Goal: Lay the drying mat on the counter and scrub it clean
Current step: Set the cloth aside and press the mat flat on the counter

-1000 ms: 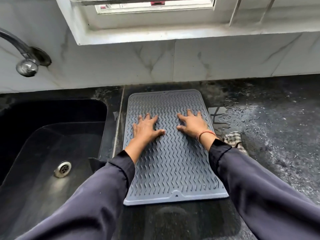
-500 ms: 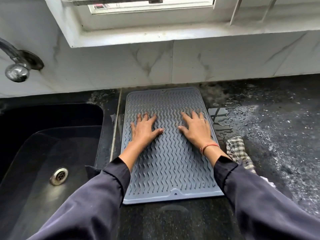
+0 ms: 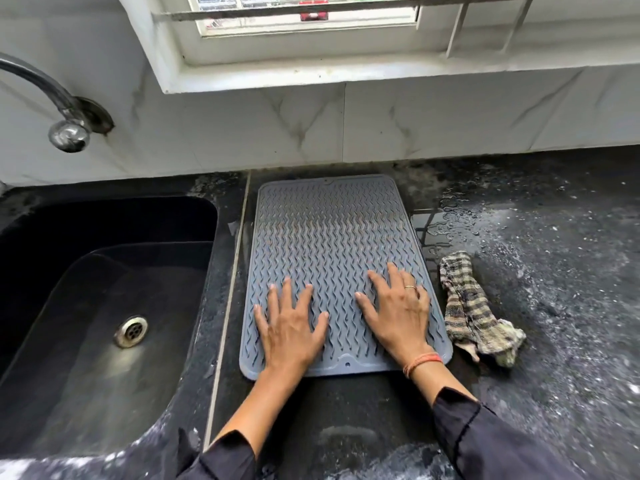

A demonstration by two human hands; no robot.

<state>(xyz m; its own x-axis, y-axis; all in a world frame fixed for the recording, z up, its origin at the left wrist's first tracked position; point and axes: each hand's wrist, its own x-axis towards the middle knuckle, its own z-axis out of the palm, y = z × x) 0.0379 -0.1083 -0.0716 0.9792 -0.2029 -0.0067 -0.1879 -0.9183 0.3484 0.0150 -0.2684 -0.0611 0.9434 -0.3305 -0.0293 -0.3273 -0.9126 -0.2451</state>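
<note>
We've got the mat (image 3: 332, 244) flat on the counter (image 3: 554, 306), long axis running 12 to 6, both palms spread on its near end. The rag (image 3: 474, 313) sits at 3 o'clock, just beside our right hand (image 3: 398, 313) (left hand (image 3: 291, 327) is farther), so we'd grab it right-handed.

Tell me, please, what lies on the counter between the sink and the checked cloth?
In the head view, the grey drying mat lies flat between the sink and the cloth, with both hands pressed on its near half.
</note>
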